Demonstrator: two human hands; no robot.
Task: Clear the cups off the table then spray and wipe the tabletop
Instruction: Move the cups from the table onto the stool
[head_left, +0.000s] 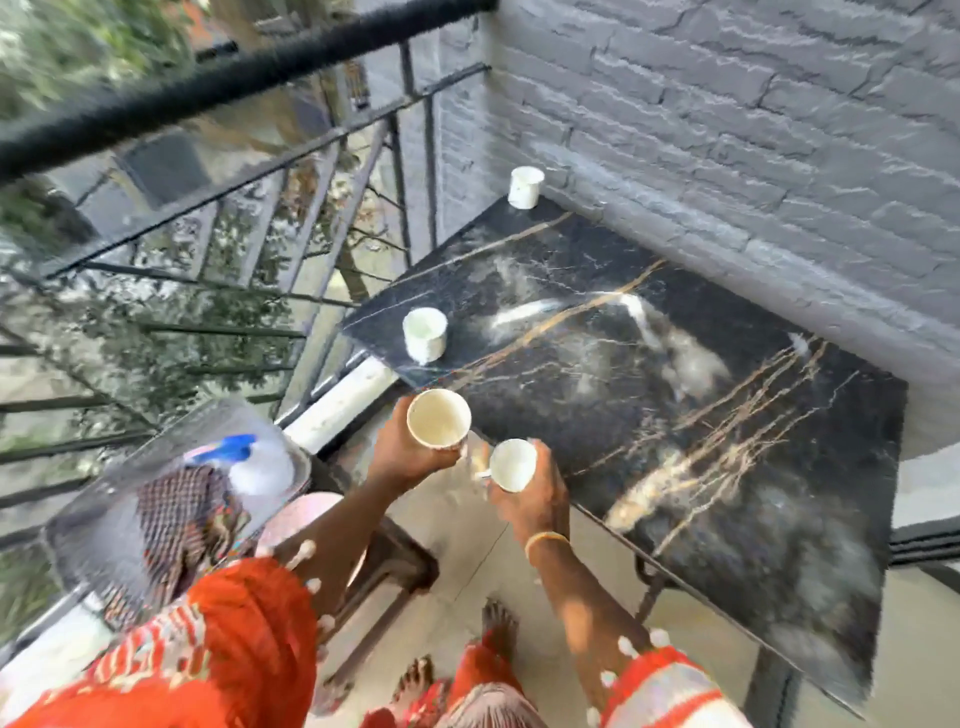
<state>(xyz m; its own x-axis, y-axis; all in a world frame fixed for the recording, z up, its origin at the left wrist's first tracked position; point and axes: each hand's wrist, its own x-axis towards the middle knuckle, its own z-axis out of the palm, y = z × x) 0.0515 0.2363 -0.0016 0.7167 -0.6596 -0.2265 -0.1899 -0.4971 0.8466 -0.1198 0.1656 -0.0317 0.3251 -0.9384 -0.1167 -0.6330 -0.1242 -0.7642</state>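
My left hand (402, 452) grips a white cup (439, 419) just off the near-left edge of the black marble table (675, 441). My right hand (535, 493) holds a smaller white cup (511, 465) beside it, over the table's near edge. Two more white cups stand on the tabletop: one (425, 334) at the left corner near the railing, another (525, 187) at the far corner against the wall. A spray bottle (249, 457) with a blue top lies with a checked cloth (176, 519) on a metal tray (98, 530) to my left. The view is blurred.
A black metal railing (218, 83) runs along the left with greenery beyond. A grey brick wall (727, 130) borders the table's far side. A stool (384, 566) stands under the tray side. My bare feet (498, 623) are on the concrete floor.
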